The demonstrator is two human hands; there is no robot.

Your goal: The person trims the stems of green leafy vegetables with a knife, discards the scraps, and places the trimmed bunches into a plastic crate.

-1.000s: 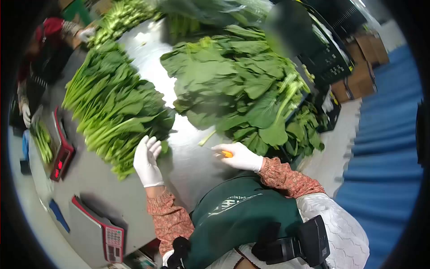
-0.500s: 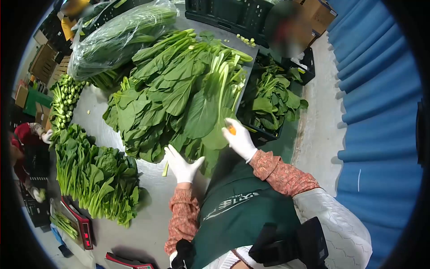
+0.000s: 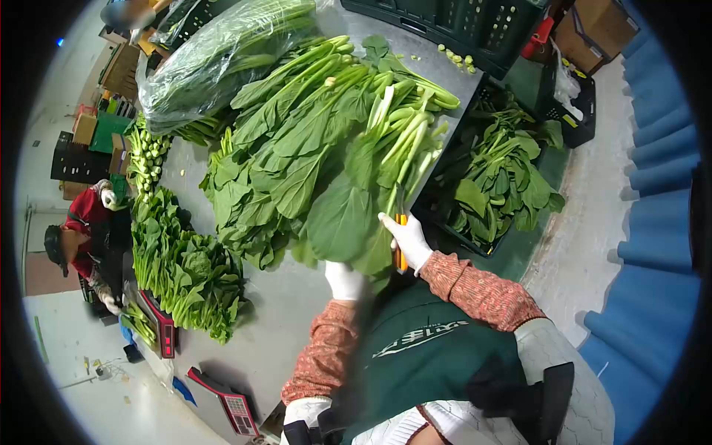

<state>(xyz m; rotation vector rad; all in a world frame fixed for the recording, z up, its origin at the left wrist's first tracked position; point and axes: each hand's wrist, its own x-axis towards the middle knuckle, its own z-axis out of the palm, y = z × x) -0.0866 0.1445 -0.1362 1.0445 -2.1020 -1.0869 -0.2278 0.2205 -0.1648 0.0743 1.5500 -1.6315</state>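
Note:
My right hand (image 3: pixel 411 243), in a white glove, is closed around an orange-handled knife (image 3: pixel 401 261); a narrow grey blade seems to point up toward the stems. My left hand (image 3: pixel 345 282), also gloved, is at the near edge of the heap of leafy greens (image 3: pixel 297 159). Leaves cover its fingers, so its grip is hidden. Between the hands hangs a broad green leaf (image 3: pixel 341 222), slightly blurred. Pale stalks (image 3: pixel 415 144) of the heap point toward the table's right edge, above my right hand.
Bagged greens (image 3: pixel 226 70) lie behind the heap, and a bunched row of greens (image 3: pixel 185 263) lies left. Two red scales (image 3: pixel 159 326) (image 3: pixel 226 404) stand near the front. A crate of greens (image 3: pixel 497 178) sits right, below the table. Another person (image 3: pixel 89 230) works at far left.
My left hand has gone from spread on the leaves to partly under them. The knife in my right hand now shows more, held upright by the stalks. The view has shifted.

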